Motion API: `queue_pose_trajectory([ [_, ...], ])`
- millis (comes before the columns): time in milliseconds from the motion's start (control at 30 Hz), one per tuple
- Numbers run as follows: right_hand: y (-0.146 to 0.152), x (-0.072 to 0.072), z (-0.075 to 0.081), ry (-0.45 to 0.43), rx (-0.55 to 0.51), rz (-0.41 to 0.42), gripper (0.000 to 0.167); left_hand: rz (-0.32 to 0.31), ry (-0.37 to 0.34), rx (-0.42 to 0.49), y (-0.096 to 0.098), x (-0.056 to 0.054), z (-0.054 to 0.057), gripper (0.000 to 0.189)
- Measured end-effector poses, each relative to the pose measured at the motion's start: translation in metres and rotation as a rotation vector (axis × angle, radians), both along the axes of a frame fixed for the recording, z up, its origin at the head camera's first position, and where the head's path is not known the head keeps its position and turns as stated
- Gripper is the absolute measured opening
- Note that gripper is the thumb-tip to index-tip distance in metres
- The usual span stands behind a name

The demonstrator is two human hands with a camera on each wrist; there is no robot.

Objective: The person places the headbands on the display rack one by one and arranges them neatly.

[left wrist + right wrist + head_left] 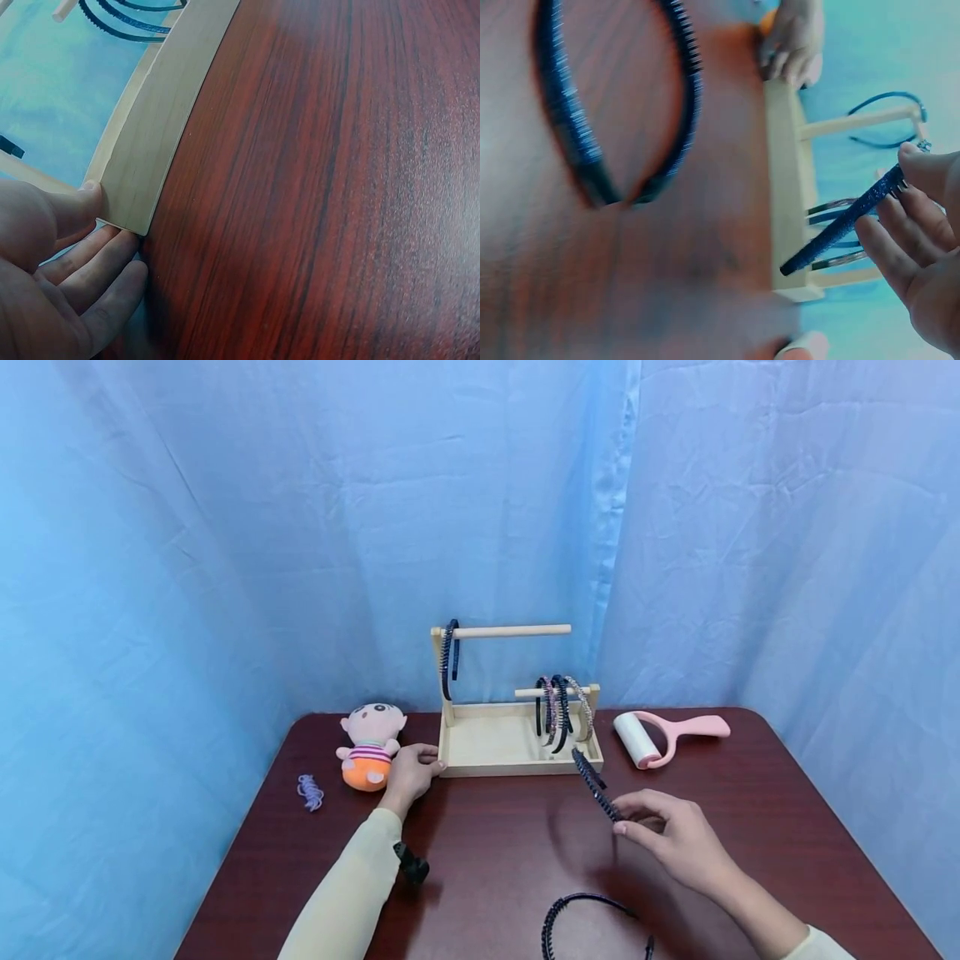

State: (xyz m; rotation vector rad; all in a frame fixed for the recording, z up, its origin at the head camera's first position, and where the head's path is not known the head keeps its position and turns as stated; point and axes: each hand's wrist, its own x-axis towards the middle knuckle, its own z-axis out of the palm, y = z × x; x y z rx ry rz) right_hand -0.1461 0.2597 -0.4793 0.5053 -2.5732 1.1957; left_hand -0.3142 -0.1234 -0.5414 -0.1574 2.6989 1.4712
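Observation:
In the head view my right hand (671, 835) pinches a dark toothed headband (596, 789) by one part, tilted above the table in front of the rack. The right wrist view shows this glittery headband (832, 232) between thumb and fingers. My left hand (412, 774) is at the left front corner of a wooden headband rack (517, 770). In the left wrist view its thumb and fingers pinch the corner of the tray wall (142, 150). One black headband (446, 664) hangs on the upper bar (517, 631); several dark and patterned headbands (560, 718) hang on the lower bar (525, 692).
Another black headband (551, 920) lies on the dark red table (480, 860) near the front. A plush doll (369, 750) and a purple cord bundle (309, 792) lie left. A pink-handled lint roller (637, 739) lies right of the rack. Blue curtains (375, 527) surround the table.

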Motion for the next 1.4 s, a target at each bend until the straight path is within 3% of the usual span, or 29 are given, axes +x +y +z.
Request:
queue_pose_trajectory([
  [267,-0.006,0.003,0.043,-0.055,-0.120,-0.039,0.022,0.015,-0.013,-0.016,0.001,-0.003,-0.001,0.032],
  [533,-0.012,-0.013,0.080,0.082,-0.190,-0.072,0.024,0.006,-0.012,-0.022,0.000,-0.001,0.000,0.031],
  [733,-0.016,-0.037,0.101,0.084,-0.304,-0.068,0.028,0.003,-0.011,-0.024,0.000,0.000,0.000,0.030],
  [967,-0.022,-0.072,0.120,0.097,-0.358,-0.143,0.032,0.009,-0.020,-0.023,0.001,-0.004,0.001,0.031],
  [1400,-0.039,-0.136,0.120,0.043,-0.387,-0.206,0.038,0.002,-0.029,-0.044,0.003,-0.002,0.006,0.032],
])
